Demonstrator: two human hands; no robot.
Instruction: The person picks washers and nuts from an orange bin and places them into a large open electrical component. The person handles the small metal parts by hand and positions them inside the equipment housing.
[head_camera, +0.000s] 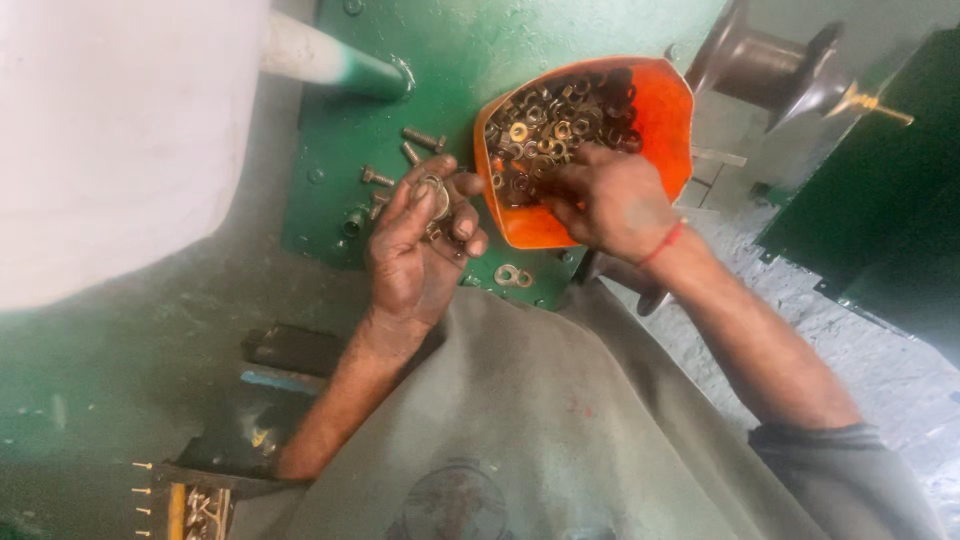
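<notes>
The left hand (420, 240) lies palm up, cupping washers (436, 196) so they do not fall, while the right hand (610, 200) digs with bent fingers into the orange bowl (655, 110) of nuts (545, 125), whether gripping any I cannot tell.

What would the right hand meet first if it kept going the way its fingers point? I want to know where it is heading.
The right hand points up-left into the orange bowl, its fingertips apparently already among the nuts and washers. Going on, it would likely meet those first, then the bowl's wall; depth is unclear.
</notes>
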